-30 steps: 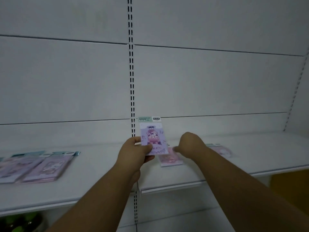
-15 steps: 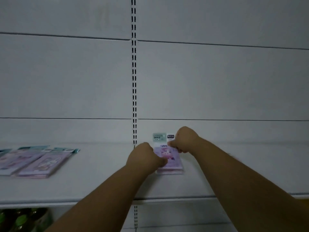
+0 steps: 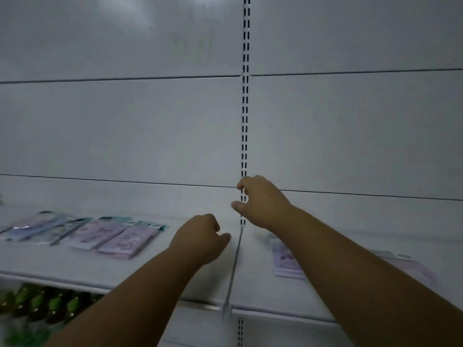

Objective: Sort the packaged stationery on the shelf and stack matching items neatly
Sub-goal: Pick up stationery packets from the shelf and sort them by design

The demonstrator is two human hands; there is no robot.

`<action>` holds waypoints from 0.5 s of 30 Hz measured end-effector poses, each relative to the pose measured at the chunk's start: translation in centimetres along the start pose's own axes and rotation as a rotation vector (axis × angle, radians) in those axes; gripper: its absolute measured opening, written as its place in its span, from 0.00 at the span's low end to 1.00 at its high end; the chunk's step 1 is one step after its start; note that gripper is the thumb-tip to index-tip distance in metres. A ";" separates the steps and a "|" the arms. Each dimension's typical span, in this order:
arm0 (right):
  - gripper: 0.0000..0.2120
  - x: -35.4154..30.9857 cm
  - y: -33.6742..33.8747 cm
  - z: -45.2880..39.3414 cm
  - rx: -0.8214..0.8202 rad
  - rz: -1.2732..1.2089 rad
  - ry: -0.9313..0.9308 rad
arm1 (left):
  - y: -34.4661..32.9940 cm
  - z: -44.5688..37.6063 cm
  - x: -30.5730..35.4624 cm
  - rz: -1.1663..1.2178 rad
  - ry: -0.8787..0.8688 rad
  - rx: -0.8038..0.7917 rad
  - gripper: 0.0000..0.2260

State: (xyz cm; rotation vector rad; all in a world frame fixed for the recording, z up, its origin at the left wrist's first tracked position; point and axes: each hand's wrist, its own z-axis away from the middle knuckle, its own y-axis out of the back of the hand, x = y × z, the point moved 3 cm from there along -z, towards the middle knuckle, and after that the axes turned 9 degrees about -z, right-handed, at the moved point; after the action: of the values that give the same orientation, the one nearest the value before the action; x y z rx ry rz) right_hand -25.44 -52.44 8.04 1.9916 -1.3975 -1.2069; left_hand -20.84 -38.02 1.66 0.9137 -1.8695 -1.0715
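Note:
Several flat lilac stationery packs with teal headers (image 3: 120,237) lie side by side on the left part of the white shelf (image 3: 155,269). A small stack of lilac packs (image 3: 285,261) lies on the right part, half hidden under my right forearm, with another pack (image 3: 411,267) further right. My left hand (image 3: 200,236) hovers over the shelf between the two groups, fingers curled with nothing in them. My right hand (image 3: 260,201) is raised near the slotted upright, thumb and fingers apart, holding nothing.
A slotted metal upright (image 3: 245,108) runs down the white back panel, and a seam splits the shelf below it. Green-capped bottles (image 3: 47,306) stand on the lower shelf at the left. The shelf's front edge runs across the bottom of the view.
The lilac pack both hands held half a second ago now lies on the right stack. Both hands have let go and moved left, and the view has swung left.

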 end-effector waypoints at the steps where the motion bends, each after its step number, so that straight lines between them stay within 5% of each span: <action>1: 0.22 -2.0 -0.7 -0.4 -0.015 0.009 0.023 | 1.0 0.0 -2.2 -0.027 0.009 0.021 0.19; 15: 0.27 -29.0 -15.8 -4.7 -0.100 0.101 0.066 | 8.9 -0.8 -33.5 -0.097 0.117 0.108 0.14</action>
State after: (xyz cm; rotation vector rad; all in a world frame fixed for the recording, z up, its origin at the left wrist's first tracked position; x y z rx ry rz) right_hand -16.36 -20.39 10.76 1.8535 -1.3605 -1.1344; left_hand -7.23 -6.11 0.89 1.1152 -1.8159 -0.9603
